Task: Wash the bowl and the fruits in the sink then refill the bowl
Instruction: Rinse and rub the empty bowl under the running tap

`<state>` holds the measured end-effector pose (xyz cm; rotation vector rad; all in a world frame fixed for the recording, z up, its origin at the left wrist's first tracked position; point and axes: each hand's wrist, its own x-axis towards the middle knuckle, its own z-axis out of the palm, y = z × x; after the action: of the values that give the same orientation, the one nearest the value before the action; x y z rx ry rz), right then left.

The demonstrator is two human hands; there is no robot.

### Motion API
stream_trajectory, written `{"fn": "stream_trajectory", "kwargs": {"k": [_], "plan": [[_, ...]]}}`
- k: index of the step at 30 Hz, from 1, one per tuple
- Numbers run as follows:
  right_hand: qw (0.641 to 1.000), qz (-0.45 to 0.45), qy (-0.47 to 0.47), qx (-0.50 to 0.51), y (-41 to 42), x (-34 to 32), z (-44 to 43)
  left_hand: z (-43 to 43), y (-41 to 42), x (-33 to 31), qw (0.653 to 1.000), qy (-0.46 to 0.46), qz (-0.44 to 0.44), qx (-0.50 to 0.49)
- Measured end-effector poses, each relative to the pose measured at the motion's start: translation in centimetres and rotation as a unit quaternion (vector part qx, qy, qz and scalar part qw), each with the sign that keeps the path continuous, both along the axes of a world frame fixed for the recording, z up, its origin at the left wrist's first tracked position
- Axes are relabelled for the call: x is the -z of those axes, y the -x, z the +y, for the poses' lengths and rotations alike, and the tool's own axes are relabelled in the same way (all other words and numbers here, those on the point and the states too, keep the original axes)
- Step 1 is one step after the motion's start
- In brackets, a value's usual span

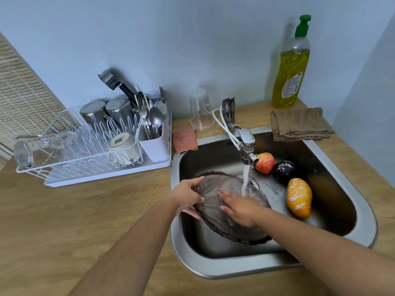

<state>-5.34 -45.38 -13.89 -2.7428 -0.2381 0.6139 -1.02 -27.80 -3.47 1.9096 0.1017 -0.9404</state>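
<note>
Bowl [211, 220]: smoky ribbed glass | left hand [188, 197] grips rim | sink [213, 267]: steel

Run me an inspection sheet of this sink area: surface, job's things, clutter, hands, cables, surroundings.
Surface: wooden counter with a steel sink set in it.
Job's things: dark glass bowl tilted in the sink under water running from the tap; orange-red fruit, dark fruit and yellow fruit lie beside it in the sink.
Clutter: dish rack with cups and cutlery, sponge, upturned clear cup, soap bottle, folded cloth.
Hands: left hand grips the bowl's rim; right hand lies flat on the bowl.
Cables: white hose looped at the tap.
Surroundings: pale wall; woven blind at left.
</note>
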Motion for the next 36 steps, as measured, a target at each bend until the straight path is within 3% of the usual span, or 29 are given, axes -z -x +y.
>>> {"fn": "stream_trajectory", "kwargs": {"k": [3, 8, 11, 15, 19, 23, 28, 33, 36], "plan": [[0.998, -0.032, 0.043, 0.039, -0.3, -0.5, -0.7, 0.1, 0.1, -0.4, 1.0, -0.006, 0.003, 0.019], [1.0, -0.015, -0.025, 0.006, -0.8, -0.5, 0.4, 0.1, -0.2, -0.6, 1.0, -0.004, -0.007, 0.009], [0.999, 0.003, 0.047, -0.028, 0.1, 0.3, -1.4, 0.5, -0.5, -0.9, 0.998, -0.051, -0.028, 0.019], [0.985, -0.041, 0.164, -0.024, -0.2, -0.6, -2.9, 0.4, -0.6, -1.2, 0.996, -0.068, -0.046, 0.029], [0.983, -0.112, 0.144, -0.023, -2.6, -1.5, -1.2, -0.2, -0.9, -1.9, 0.992, -0.076, -0.084, 0.061], [0.982, -0.053, 0.17, -0.066, -2.6, -1.7, -2.4, 0.3, -2.1, -2.5, 0.978, -0.106, -0.166, 0.075], [0.998, -0.009, 0.054, -0.037, 1.5, 0.2, -2.1, 0.3, -2.5, -1.6, 0.912, -0.183, -0.353, 0.107], [0.992, 0.035, -0.102, -0.067, 3.2, -0.3, 1.2, -0.3, -1.8, 0.0, 0.868, -0.202, -0.442, 0.099], [0.994, 0.008, -0.058, -0.092, 2.9, -1.0, 0.8, -0.2, -2.1, 0.3, 0.859, -0.191, -0.469, 0.077]]}}
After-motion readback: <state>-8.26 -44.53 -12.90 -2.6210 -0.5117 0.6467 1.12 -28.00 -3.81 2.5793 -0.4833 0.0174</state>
